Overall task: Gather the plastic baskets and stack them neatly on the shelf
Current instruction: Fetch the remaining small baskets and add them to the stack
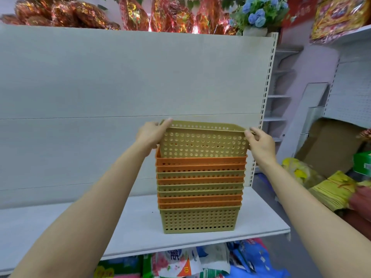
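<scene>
Perforated plastic baskets [199, 189], apparently nested

Bright, even shop light, with soft focus and wide-angle bending toward the edges.

You're seeing flat overhead light with no hard shadows: only a faint shade lies on the shelf [130, 223] around the foot of the basket stack [199, 189]. Glare sparkles off the red foil decorations [66, 14] along the top. Your forearms stretch and widen toward the bottom corners, and the slotted upright [267, 101] bows with the lens. The whole picture is slightly smeared; the packets under the shelf [180, 263] and the yellow paper bundles [333, 191] at right are blurred, their print unreadable.
</scene>
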Action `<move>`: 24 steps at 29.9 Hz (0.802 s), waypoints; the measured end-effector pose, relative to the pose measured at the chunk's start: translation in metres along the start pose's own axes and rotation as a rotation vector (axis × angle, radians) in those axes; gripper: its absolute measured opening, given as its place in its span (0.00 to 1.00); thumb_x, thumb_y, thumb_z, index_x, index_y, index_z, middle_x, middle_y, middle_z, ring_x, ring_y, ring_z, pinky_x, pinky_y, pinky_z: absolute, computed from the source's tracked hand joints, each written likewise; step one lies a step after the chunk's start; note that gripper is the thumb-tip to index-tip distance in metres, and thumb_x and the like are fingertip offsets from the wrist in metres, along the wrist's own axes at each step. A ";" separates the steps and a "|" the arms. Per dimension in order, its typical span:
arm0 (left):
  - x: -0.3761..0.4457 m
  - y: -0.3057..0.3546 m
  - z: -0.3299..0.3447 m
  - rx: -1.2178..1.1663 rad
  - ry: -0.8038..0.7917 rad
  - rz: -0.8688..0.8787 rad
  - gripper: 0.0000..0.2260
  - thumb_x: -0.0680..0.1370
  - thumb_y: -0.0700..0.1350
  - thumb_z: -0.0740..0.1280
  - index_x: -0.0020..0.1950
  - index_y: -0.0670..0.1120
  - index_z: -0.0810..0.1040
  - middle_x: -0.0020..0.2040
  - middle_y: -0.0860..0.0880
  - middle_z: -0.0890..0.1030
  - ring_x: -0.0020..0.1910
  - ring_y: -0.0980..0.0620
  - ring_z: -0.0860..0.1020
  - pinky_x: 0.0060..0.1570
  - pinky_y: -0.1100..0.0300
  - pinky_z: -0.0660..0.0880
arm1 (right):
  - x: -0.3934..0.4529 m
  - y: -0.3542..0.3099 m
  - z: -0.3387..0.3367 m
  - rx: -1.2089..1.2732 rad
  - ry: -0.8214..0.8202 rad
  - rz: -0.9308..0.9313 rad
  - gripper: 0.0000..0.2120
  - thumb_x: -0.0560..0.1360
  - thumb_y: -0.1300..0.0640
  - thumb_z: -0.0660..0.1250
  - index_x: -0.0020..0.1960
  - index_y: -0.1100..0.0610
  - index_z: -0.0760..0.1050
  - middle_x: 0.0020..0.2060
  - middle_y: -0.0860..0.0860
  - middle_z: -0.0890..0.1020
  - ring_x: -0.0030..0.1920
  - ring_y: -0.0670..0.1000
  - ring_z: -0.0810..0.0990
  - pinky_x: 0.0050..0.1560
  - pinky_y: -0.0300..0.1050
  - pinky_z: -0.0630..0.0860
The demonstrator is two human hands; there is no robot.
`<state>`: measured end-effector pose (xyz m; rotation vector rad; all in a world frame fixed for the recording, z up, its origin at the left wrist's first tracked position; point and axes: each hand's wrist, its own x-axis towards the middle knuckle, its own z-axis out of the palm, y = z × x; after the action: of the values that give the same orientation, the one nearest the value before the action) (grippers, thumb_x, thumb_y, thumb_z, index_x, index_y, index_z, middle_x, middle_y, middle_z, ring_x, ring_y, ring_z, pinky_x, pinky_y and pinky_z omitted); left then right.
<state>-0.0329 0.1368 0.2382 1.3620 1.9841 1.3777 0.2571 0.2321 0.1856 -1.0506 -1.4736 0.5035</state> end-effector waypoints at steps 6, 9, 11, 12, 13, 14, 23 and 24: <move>-0.008 -0.060 0.016 -0.018 -0.163 0.098 0.26 0.77 0.58 0.71 0.70 0.46 0.73 0.62 0.52 0.79 0.57 0.51 0.79 0.53 0.57 0.77 | -0.016 0.017 0.015 0.053 -0.034 0.044 0.20 0.79 0.52 0.63 0.68 0.58 0.72 0.59 0.52 0.78 0.57 0.44 0.75 0.52 0.34 0.71; -0.013 -0.069 0.027 -0.054 -0.053 0.122 0.32 0.80 0.55 0.69 0.79 0.43 0.64 0.61 0.52 0.75 0.58 0.53 0.75 0.51 0.59 0.75 | -0.024 0.021 0.025 0.060 -0.013 0.087 0.18 0.80 0.48 0.60 0.67 0.53 0.71 0.60 0.51 0.78 0.60 0.49 0.75 0.59 0.48 0.73; -0.015 -0.071 0.035 -0.080 0.031 0.097 0.33 0.80 0.57 0.69 0.79 0.43 0.62 0.59 0.53 0.75 0.59 0.51 0.75 0.53 0.56 0.76 | -0.028 0.022 0.027 0.024 0.017 0.096 0.18 0.80 0.49 0.58 0.67 0.54 0.71 0.59 0.50 0.78 0.59 0.49 0.75 0.59 0.49 0.73; -0.014 -0.072 0.039 -0.080 0.062 0.090 0.30 0.79 0.57 0.69 0.75 0.43 0.66 0.58 0.52 0.76 0.59 0.50 0.77 0.54 0.53 0.77 | -0.030 0.023 0.027 0.015 0.035 0.093 0.17 0.81 0.49 0.58 0.66 0.55 0.72 0.58 0.50 0.78 0.58 0.49 0.75 0.57 0.46 0.72; -0.015 -0.073 0.041 -0.075 0.085 0.088 0.26 0.79 0.58 0.69 0.70 0.44 0.70 0.56 0.52 0.78 0.59 0.48 0.79 0.55 0.52 0.78 | -0.031 0.023 0.026 0.015 0.053 0.087 0.17 0.81 0.50 0.58 0.65 0.57 0.73 0.57 0.50 0.78 0.57 0.49 0.76 0.54 0.44 0.71; -0.015 -0.074 0.043 -0.068 0.097 0.084 0.24 0.78 0.58 0.69 0.68 0.45 0.72 0.55 0.52 0.78 0.58 0.48 0.80 0.55 0.51 0.79 | -0.031 0.023 0.025 0.018 0.071 0.087 0.16 0.81 0.51 0.59 0.64 0.58 0.74 0.56 0.50 0.79 0.56 0.49 0.76 0.52 0.43 0.71; -0.019 -0.080 0.046 -0.071 0.110 0.108 0.25 0.78 0.59 0.70 0.70 0.48 0.73 0.58 0.52 0.79 0.60 0.48 0.79 0.58 0.49 0.79 | -0.039 0.023 0.022 -0.053 0.020 0.076 0.18 0.81 0.52 0.58 0.67 0.59 0.73 0.60 0.53 0.78 0.59 0.51 0.75 0.54 0.43 0.69; -0.021 -0.080 0.045 -0.060 0.102 0.109 0.26 0.78 0.59 0.70 0.70 0.47 0.73 0.59 0.51 0.80 0.61 0.46 0.79 0.59 0.47 0.79 | -0.040 0.021 0.021 -0.099 0.012 0.065 0.18 0.81 0.52 0.57 0.67 0.59 0.72 0.61 0.54 0.78 0.60 0.52 0.75 0.54 0.43 0.68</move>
<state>-0.0304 0.1373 0.1442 1.4175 1.9399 1.5716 0.2401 0.2153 0.1420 -1.1805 -1.4701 0.4734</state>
